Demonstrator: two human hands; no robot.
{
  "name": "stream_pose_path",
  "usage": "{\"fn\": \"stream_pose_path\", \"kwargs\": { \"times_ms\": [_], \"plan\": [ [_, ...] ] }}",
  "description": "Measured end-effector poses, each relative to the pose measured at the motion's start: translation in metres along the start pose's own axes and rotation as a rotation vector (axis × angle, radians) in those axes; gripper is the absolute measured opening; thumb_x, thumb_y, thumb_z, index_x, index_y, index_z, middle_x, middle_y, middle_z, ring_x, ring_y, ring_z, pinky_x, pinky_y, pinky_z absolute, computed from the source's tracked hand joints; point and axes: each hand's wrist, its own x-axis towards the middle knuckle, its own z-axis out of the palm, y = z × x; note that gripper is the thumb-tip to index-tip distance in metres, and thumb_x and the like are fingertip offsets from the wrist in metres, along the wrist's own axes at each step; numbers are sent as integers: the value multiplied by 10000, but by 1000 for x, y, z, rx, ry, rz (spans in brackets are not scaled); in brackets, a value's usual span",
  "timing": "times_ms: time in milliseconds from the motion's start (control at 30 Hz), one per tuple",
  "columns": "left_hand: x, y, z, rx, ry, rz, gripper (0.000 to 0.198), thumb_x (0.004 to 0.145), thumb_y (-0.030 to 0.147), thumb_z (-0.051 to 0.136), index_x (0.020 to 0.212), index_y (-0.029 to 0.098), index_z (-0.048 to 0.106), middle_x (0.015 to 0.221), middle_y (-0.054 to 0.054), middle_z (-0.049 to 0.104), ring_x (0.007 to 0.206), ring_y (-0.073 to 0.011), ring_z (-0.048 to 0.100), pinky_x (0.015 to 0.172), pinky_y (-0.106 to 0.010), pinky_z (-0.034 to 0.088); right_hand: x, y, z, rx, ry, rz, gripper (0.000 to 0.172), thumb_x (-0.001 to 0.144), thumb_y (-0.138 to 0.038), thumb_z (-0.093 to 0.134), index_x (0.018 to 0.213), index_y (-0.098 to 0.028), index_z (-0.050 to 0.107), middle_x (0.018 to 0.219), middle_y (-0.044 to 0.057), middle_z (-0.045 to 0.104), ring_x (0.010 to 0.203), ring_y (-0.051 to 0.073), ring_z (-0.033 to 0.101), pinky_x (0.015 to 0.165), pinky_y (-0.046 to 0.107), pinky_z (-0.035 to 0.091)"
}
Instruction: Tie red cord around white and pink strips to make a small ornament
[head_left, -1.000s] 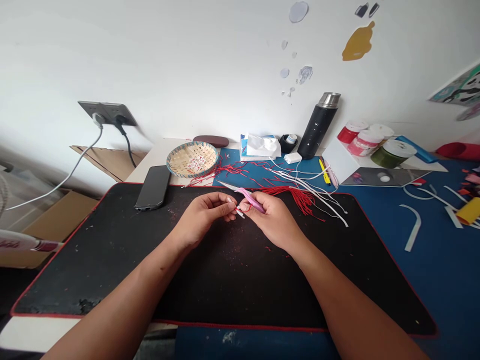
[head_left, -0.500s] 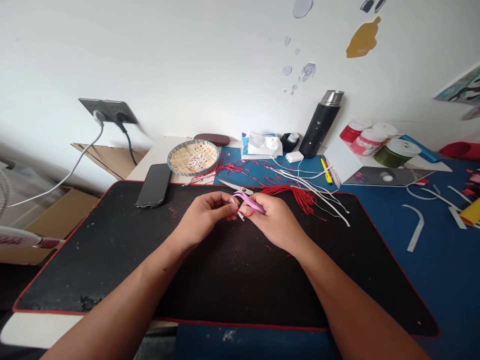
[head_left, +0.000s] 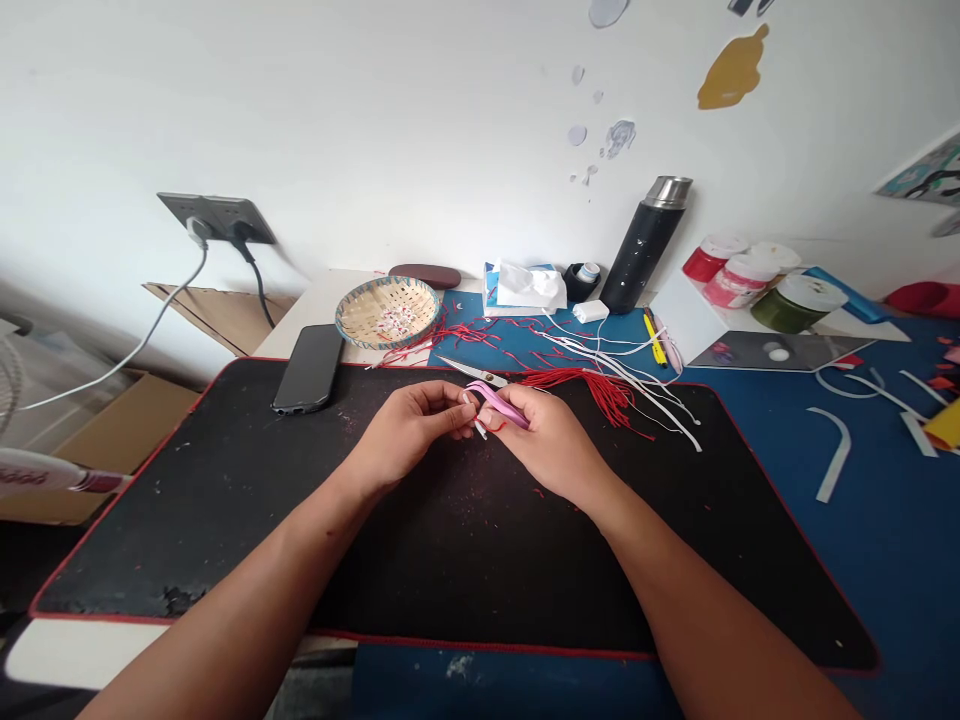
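Observation:
Both hands meet above the black mat point(head_left: 450, 560). My right hand point(head_left: 551, 440) is closed on pink tweezers point(head_left: 499, 405), whose tips point left toward the other hand. My left hand point(head_left: 409, 430) pinches a small white and red paper piece point(head_left: 481, 428) between thumb and fingertips, right at the tweezers' tips. Just beyond the hands lie scissors point(head_left: 469, 371) and a bundle of red paper strips point(head_left: 592, 388), with white strips point(head_left: 660, 400) beside it.
A woven basket point(head_left: 386, 312) and a dark phone point(head_left: 309, 368) sit at the back left. A tissue box point(head_left: 525, 288), a black flask point(head_left: 645, 245), paint jars point(head_left: 750, 275) and a yellow pen point(head_left: 654, 340) stand further back. Paper scraps lie on the blue table point(head_left: 862, 520) at right.
The view has tilted slightly, so everything sits a little lower and to the right. The hands keep the same pinch, with the tweezers shifted barely.

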Motion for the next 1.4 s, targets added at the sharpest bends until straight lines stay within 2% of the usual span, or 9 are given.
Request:
{"fn": "stream_pose_path", "kwargs": {
  "times_ms": [400, 800, 967, 1167, 1400],
  "plan": [
    [2, 0, -2, -351, 111, -11, 303, 725, 345, 952, 838, 146, 754, 788, -40, 735, 727, -143, 674, 696, -248, 517, -2, -6, -3, 78, 77, -17, 290, 1008, -444, 591, 946, -186, 709, 779, -11, 594, 711, 151, 495, 641, 266, 359],
    [0, 2, 3, -298, 142, 57, 339, 722, 390, 952, 826, 157, 729, 748, -32, 732, 687, -141, 664, 672, -246, 508, -2, -3, 3, 59, 44, -47, 278, 1003, -425, 603, 918, -179, 699, 811, 4, 659, 706, 153, 536, 636, 264, 367],
    [0, 1, 3, -274, 108, 55, 329, 763, 410, 925, 828, 155, 727, 758, -42, 737, 694, -142, 657, 678, -248, 500, -1, -3, 3, 66, 23, -15, 265, 984, -412, 609, 914, -173, 701, 791, 1, 646, 696, 152, 522, 624, 270, 357],
    [1, -1, 3, -304, 39, 24, 342, 758, 372, 931, 967, 136, 800, 815, -54, 736, 705, -140, 644, 672, -252, 503, -1, -5, 0, 128, 15, 27, 301, 967, -447, 610, 902, -167, 700, 757, -3, 607, 659, 142, 472, 602, 274, 334],
    [1, -3, 3, -329, 76, 26, 283, 727, 340, 948, 882, 141, 819, 816, -53, 731, 709, -138, 640, 688, -251, 511, -1, -5, 1, 132, 9, 39, 324, 961, -472, 618, 920, -164, 710, 761, 1, 600, 663, 143, 466, 599, 271, 336]
  ]
}}
